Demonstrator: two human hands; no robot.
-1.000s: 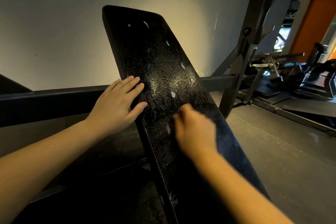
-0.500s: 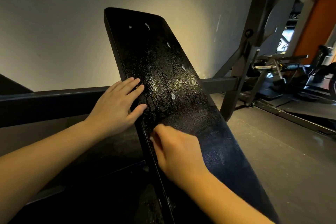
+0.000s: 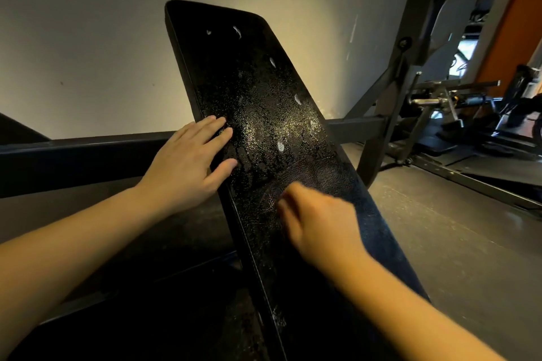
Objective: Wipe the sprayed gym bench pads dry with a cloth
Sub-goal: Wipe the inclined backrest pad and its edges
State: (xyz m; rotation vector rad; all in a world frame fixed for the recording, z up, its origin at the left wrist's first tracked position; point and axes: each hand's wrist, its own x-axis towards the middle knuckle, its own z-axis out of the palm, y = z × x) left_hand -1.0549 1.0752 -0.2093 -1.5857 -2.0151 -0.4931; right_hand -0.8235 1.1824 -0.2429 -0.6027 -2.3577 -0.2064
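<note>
On the bench pad [image 3: 249,82], the right hand [image 3: 319,220] is blurred, fingers [image 3: 291,196] indistinct.

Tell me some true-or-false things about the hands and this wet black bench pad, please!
1. The left hand lies flat on the bench pad's left edge. True.
2. The pad's upper part is all dry. False: droplets glisten there, with white foam spots.
3. The right hand is on the pad, nearer the camera than the left hand's fingers. True.
4. The wall behind the pad is bright red. False: it is pale.
</note>
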